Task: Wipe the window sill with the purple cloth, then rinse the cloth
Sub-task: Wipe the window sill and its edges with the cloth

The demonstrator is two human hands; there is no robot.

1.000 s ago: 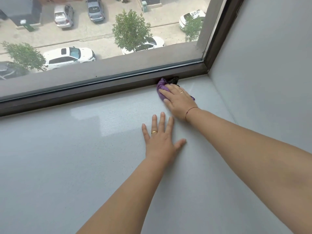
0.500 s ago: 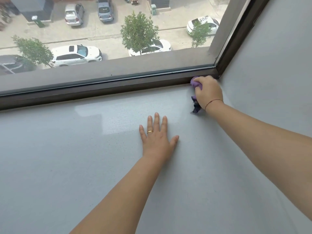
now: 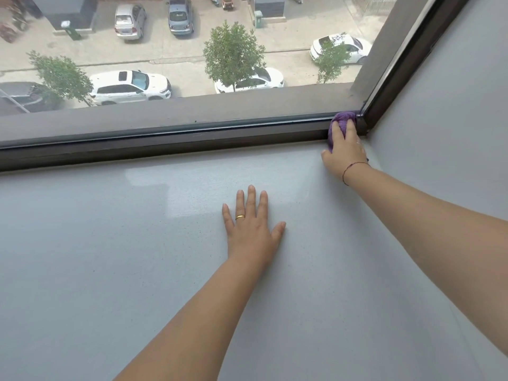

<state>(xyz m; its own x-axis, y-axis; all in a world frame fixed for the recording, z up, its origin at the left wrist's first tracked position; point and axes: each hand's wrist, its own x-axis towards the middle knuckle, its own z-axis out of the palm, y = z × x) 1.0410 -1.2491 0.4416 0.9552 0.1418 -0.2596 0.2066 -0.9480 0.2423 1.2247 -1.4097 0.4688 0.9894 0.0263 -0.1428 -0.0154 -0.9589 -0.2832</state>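
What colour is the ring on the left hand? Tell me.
Gold ring, clearest in the head view.

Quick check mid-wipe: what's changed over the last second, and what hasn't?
The right hand, holding the purple cloth throughout, slid rightward along the window frame from mid-sill into the far right corner, where it presses the cloth onto the frame. Nothing was picked up or released. The left hand stayed flat on the sill.
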